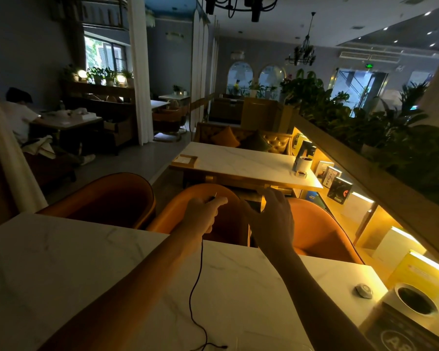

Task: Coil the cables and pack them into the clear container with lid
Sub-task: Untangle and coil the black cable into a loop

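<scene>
Black cable (199, 274) runs off btm edge; upper part hidden in left hand (203, 211)

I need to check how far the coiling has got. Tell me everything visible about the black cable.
The black cable is thin, dark and flexible, still uncoiled. One end, with a small plug tip poking out, is pinched in the left hand, raised beyond the marble table. From there it hangs down along the wrist, then trails in loose curves across the tabletop toward the near edge. The right hand is open beside it, not touching.
</scene>
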